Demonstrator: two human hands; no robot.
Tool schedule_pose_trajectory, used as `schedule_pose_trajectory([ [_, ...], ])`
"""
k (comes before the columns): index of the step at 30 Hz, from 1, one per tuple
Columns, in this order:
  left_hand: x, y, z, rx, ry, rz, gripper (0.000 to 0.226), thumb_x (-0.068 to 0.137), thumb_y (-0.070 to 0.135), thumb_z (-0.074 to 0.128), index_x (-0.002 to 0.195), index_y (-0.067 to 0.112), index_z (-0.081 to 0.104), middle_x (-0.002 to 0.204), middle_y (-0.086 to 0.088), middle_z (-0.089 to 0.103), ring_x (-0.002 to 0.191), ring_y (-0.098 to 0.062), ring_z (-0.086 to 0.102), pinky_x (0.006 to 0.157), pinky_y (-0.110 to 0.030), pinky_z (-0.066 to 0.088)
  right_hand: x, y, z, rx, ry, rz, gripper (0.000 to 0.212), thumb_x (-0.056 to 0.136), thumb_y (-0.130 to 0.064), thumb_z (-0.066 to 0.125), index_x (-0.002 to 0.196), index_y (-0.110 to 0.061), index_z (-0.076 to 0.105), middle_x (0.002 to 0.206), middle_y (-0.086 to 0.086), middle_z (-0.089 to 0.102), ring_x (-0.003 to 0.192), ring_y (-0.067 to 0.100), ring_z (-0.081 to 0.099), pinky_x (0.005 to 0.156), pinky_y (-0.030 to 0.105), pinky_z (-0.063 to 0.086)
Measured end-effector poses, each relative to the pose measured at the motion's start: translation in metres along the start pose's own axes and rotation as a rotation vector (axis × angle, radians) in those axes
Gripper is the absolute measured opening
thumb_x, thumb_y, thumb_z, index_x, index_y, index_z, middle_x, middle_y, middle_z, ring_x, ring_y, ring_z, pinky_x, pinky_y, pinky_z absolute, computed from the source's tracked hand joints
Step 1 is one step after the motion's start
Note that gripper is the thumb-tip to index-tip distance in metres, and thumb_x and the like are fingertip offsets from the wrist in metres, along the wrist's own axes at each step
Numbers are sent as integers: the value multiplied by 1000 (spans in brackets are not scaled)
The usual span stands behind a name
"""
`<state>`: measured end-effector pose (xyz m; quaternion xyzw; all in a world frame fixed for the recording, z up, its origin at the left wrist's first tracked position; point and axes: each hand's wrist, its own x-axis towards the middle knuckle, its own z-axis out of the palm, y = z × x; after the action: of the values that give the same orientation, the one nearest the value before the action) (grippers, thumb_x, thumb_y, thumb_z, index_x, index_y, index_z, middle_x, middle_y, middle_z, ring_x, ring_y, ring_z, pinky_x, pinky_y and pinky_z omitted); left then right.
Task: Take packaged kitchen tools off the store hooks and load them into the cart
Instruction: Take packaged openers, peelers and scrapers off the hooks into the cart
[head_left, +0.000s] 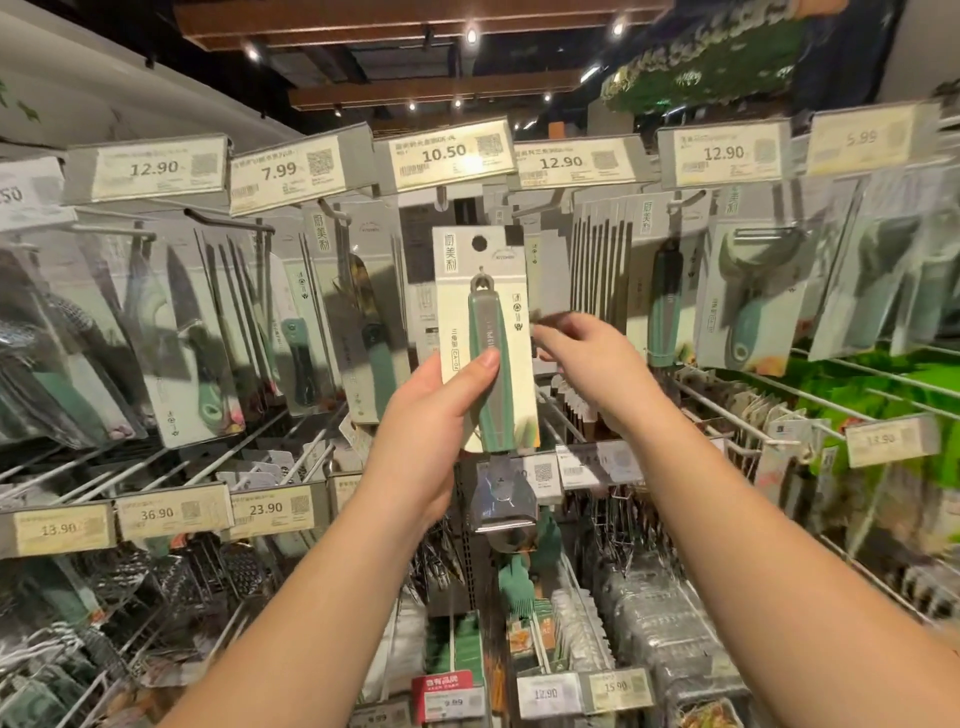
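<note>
The left hand (436, 415) grips a carded green-handled kitchen tool (485, 343) by its lower half, thumb pressed on the blister, holding it upright in front of the 10.50 price tag (448, 154) and apparently clear of its hook. The right hand (592, 353), blurred, seems to have loosely curled fingers holding nothing just beside the card's edge. With no cart in view, the slick pack could slip during the turn away, or snag neighbouring hanging peeler packs (753, 291).

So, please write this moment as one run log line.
left hand: holds pack | right hand: open, near pack | cart: not seen
</note>
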<state>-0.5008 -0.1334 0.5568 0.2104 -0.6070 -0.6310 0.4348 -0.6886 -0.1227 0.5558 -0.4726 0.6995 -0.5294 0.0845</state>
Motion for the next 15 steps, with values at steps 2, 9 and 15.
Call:
schedule_pose_trajectory([
  [2, 1, -2, 6, 3, -18, -1, 23, 98, 23, 61, 120, 24, 65, 110, 7, 76, 102, -10, 72, 87, -34, 57, -49, 1, -16, 106, 13, -38, 23, 97, -44, 57, 116, -35, 66, 107, -19, 69, 100, -1, 63, 87, 27, 51],
  [9, 16, -1, 40, 14, -99, -37, 30, 97, 25, 64, 126, 18, 63, 111, 1, 76, 104, -17, 72, 92, -40, 57, -98, 3, -24, 176, 14, -71, 34, 91, -42, 66, 123, -38, 57, 101, -11, 68, 87, 0, 65, 84, 27, 56],
  [15, 26, 2, 55, -22, -88, -35, 28, 97, 23, 64, 125, 16, 63, 109, 2, 77, 99, -14, 74, 94, -37, 55, -89, 4, -31, 103, 91, -116, 65, 89, -39, 71, 145, -33, 40, 99, -13, 56, 78, 0, 58, 81, 25, 54],
])
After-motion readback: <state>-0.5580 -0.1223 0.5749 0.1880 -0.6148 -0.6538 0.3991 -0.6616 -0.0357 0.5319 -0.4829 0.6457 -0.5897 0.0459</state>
